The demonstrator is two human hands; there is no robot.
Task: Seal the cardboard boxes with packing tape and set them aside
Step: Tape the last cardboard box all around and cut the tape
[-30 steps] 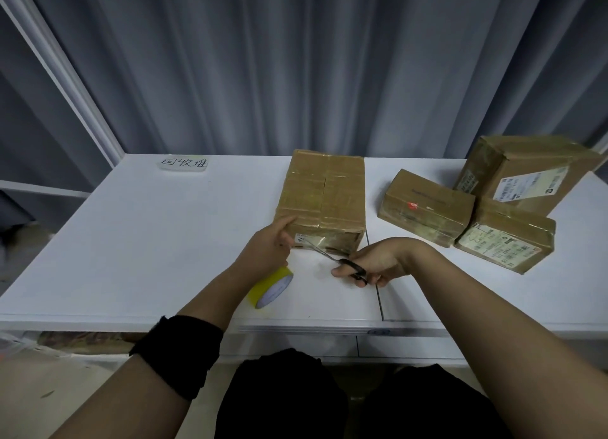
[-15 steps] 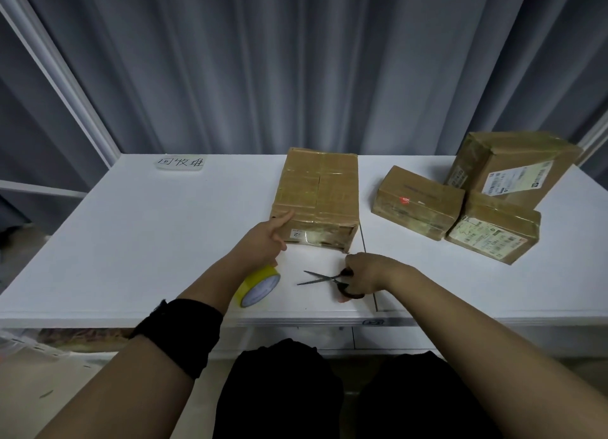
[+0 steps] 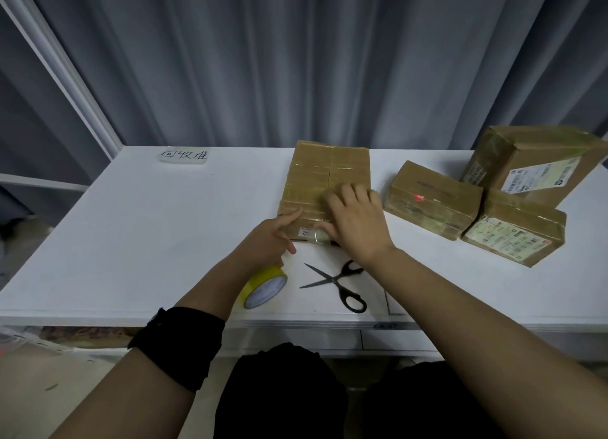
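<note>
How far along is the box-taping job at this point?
Three taped boxes sit grouped on the right, apparently done. In hand: the middle box, tape bands across it; the right hand presses flat on its near end, the left hand touches its corner with one finger. Scissors lie unheld. Left: setting this box aside.

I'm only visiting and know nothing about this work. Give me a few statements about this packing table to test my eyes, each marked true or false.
1. The scissors lie on the table, in nobody's hand. True.
2. The right hand holds the tape roll. False: it lies flat on top of the near box.
3. The tape roll is red. False: it is yellow.
4. The tallest box carries a white label. True.
5. The left hand touches the near box with its forefinger. True.
</note>
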